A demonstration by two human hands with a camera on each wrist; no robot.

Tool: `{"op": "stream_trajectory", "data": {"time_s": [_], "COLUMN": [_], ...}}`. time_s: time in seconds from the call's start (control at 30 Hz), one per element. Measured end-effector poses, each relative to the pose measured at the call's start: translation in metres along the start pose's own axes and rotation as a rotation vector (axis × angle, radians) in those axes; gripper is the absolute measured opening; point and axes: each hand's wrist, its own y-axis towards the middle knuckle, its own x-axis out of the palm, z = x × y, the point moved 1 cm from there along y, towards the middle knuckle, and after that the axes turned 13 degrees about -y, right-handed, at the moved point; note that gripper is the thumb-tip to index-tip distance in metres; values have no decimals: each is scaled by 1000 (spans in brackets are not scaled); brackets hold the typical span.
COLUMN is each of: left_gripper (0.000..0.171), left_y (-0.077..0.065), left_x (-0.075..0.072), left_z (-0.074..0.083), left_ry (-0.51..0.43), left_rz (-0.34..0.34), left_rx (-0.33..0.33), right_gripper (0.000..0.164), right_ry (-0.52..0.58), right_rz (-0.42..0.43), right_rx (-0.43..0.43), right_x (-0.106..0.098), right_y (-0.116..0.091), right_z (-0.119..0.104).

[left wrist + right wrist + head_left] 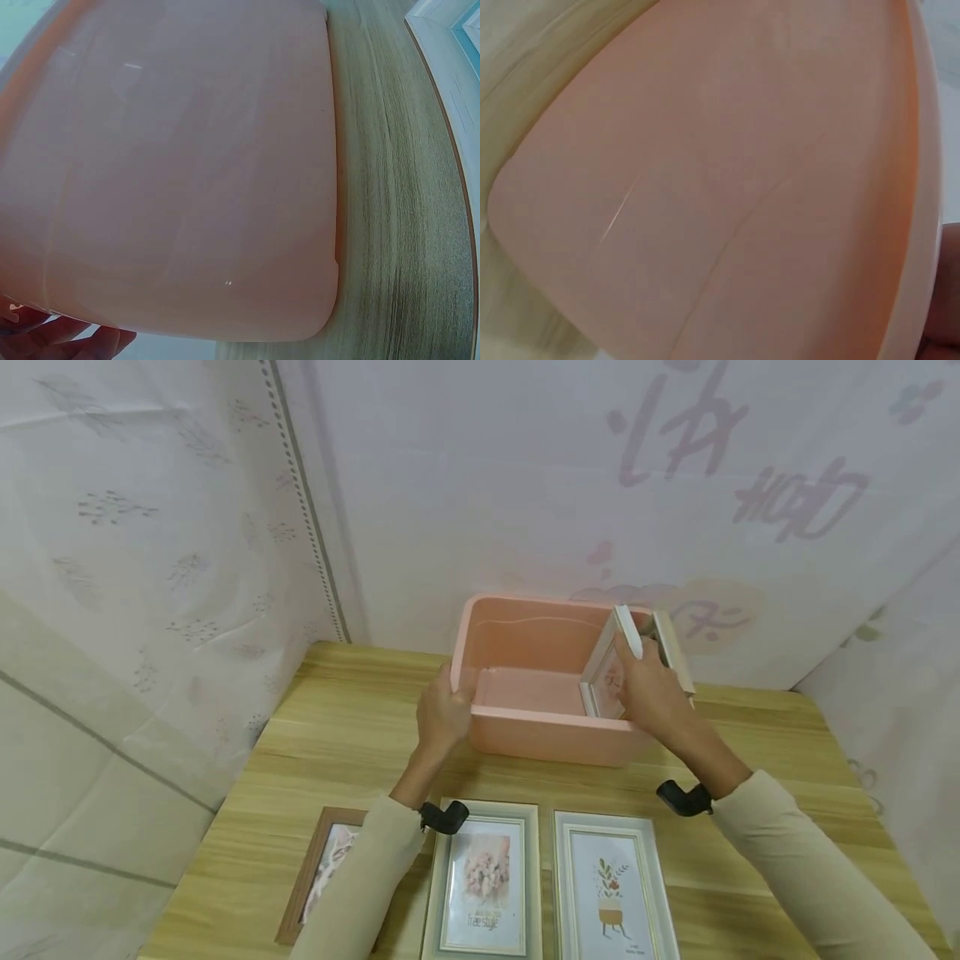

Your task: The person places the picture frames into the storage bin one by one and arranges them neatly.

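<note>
A pink plastic bin (558, 739) stands on the wooden table. My left hand (444, 710) grips its left rim; in the left wrist view the fingers (64, 341) show at the bin's corner. Inside the bin's right part a white picture frame (597, 668) leans on edge, and my right hand (656, 689) pinches its upper edge. Another pale picture frame (673, 652) stands just right of that hand, along the bin's right side, mostly hidden. The right wrist view holds mainly the bin's outer wall (727, 165), with a bit of hand at the right edge.
Near the table's front lie a brown picture frame (306, 881), partly under my left sleeve, a cream picture frame (528, 877) with a flower print, and a white picture frame (566, 885) with a plant print. A printed fabric wall (487, 485) rises behind the bin.
</note>
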Motion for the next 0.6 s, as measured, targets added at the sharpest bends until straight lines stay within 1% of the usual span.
{"op": "stream_trajectory", "data": {"time_s": [0.13,0.23,0.3,0.47,0.6], "left_gripper": [31,32,32,33,36], "left_y": [0,1,1,1,1], "left_x": [1,1,1,1,0], "left_z": [0,0,0,-1,-1], "left_ry": [9,-1,-7,-5,-10], "left_rz": [11,2,-1,5,3], "left_rx": [-1,1,4,9,6], "right_gripper": [74,65,61,59,62], "right_ry": [-107,-193,-227,-259,-265], "right_rz": [-19,-11,-1,-5,-39], "right_rx": [-22,-61,-84,-93,-77], "right_x": [1,1,0,0,-2], "right_y": [-1,-1,-1,-1,-1], "right_z": [-3,-6,-6,-3,2]}}
